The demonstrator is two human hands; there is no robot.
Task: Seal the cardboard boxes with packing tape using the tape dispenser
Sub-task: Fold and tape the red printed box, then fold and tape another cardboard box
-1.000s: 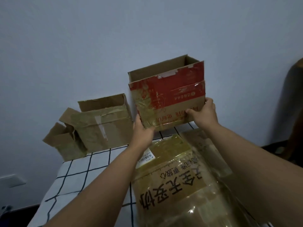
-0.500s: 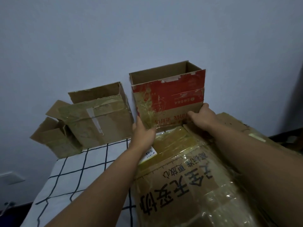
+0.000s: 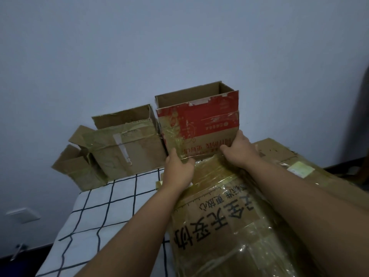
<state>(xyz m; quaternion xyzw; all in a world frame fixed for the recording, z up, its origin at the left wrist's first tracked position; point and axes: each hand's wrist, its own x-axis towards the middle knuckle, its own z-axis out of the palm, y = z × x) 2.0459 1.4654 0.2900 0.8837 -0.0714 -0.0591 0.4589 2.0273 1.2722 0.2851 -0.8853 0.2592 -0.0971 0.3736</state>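
Gripping red box (image 3: 199,124) — left hand (image 3: 178,170), right hand (image 3: 239,150) at bottom corners.

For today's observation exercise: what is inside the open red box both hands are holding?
Inside the red box only bare brown inner walls near the rim show. Its front panel hides the floor, so any contents cannot be seen. The left hand and right hand grip its lower corners.

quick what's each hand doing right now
Left hand: grips the lower left corner of the red box.
Right hand: grips the lower right corner of the same box.
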